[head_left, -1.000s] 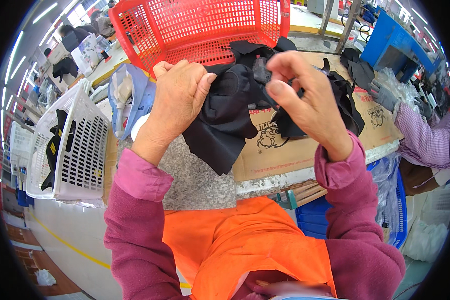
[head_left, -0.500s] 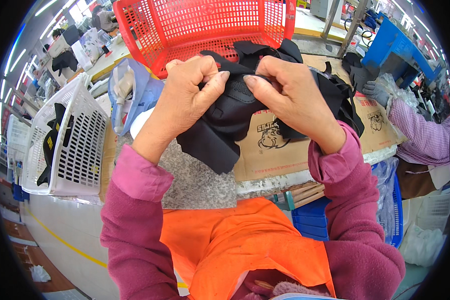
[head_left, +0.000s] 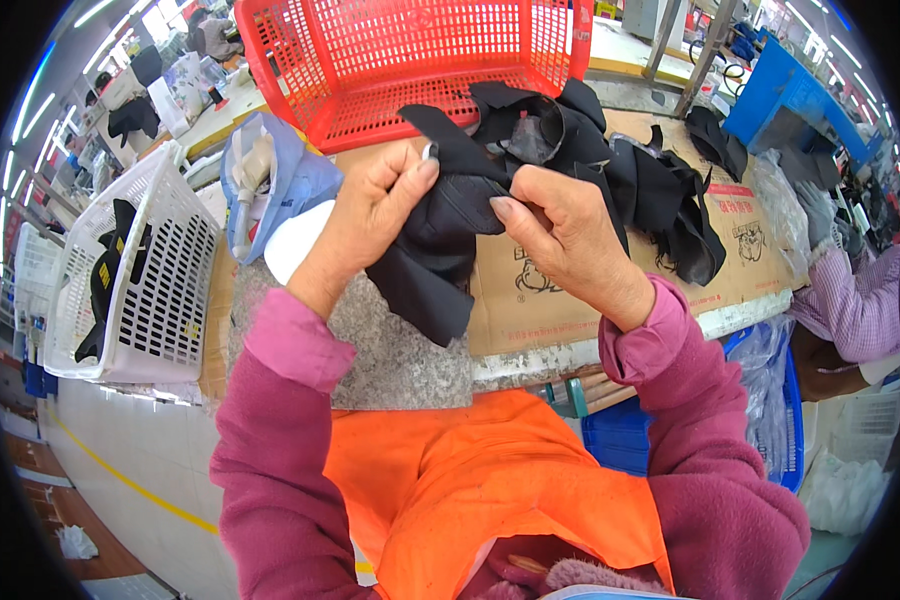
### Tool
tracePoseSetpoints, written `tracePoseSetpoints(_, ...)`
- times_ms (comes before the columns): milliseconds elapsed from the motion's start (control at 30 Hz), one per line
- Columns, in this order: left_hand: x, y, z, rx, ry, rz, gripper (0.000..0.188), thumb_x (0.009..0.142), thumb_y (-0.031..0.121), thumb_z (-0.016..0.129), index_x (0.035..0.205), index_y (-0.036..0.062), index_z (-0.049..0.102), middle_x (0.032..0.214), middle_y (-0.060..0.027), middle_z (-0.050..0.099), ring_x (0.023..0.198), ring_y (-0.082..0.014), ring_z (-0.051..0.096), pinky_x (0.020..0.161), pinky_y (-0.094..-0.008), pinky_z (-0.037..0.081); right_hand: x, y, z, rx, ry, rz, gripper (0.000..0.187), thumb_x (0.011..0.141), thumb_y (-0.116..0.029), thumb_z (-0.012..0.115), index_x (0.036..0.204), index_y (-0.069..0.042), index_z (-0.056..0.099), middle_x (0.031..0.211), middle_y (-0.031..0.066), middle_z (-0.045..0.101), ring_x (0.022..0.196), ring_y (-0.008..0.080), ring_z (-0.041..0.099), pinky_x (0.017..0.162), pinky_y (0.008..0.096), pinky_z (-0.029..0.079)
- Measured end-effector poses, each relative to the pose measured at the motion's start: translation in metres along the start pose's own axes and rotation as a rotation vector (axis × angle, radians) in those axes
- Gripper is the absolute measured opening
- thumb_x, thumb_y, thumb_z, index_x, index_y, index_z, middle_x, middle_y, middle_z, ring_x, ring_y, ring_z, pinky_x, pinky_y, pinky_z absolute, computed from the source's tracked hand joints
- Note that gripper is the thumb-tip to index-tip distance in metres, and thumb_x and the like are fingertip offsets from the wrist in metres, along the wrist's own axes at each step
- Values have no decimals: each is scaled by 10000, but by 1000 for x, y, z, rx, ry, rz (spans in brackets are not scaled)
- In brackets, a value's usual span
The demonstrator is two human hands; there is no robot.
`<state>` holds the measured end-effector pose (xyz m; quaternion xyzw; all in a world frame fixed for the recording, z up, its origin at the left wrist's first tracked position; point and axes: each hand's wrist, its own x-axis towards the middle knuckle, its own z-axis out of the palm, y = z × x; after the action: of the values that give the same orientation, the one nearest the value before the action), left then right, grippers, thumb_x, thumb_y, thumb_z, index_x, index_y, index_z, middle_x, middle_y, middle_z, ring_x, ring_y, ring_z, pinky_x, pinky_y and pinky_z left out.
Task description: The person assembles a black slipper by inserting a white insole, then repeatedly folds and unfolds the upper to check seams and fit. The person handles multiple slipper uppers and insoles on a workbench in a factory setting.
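Observation:
A limp black fabric piece with stitched seams hangs between my hands, above the grey speckled slab and the cardboard sheet. My left hand pinches its upper left edge between thumb and fingers. Closed on its right edge is my right hand, thumb on top. The piece's lower flap falls toward the slab. Just beyond and to the right lies a heap of similar black pieces on the cardboard.
A red plastic basket stands at the back. On the left are a white basket with black pieces inside and a blue bag. A co-worker's checked sleeve shows at right. Blue crates sit below the table edge.
My right hand has come lower, and the fabric has turned, so the embossed patch seen before no longer shows. The heap behind is more visible. The co-worker's arm has shifted downward.

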<state>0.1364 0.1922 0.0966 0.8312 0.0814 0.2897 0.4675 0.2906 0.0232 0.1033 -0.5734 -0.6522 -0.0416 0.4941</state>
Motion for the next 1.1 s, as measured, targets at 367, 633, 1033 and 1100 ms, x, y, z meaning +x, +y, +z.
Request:
tracePoseSetpoints(367, 20, 28, -1, 288, 316, -106, 466, 907, 460, 675, 784, 13, 633, 723, -67, 643, 703, -137, 599, 624, -305, 421, 7, -5, -5, -109, -62, -128, 227, 884, -76, 647, 745, -5, 483, 631, 140, 419, 526, 296, 463, 494, 370, 358)
tracePoseSetpoints(633, 47, 19, 7, 215, 196, -112, 367, 907, 317, 661, 696, 17, 641, 590, -55, 528, 531, -135, 460, 527, -323, 392, 8, -5, -3, -122, -48, -164, 231, 863, -79, 651, 739, 1, 474, 644, 154, 440, 559, 341, 495, 509, 401, 373)
tracePoseSetpoints(1033, 32, -91, 6, -194, 47, -326, 271, 989, 269, 590, 912, 29, 691, 875, -13, 685, 731, -81, 625, 649, -247, 525, 0, -1, 5, -285, -26, -259, 216, 830, -92, 690, 750, -47, 494, 688, 109, 473, 623, 309, 504, 579, 393, 394)
tracePoseSetpoints(1100, 33, -81, 6, -440, 97, -510, 379, 1002, 382, 566, 919, 35, 695, 873, -29, 690, 738, -87, 633, 664, -251, 532, -2, -2, 1, -342, -71, -280, 161, 800, -89, 689, 792, -78, 529, 719, 69, 527, 712, 267, 585, 616, 391, 450)
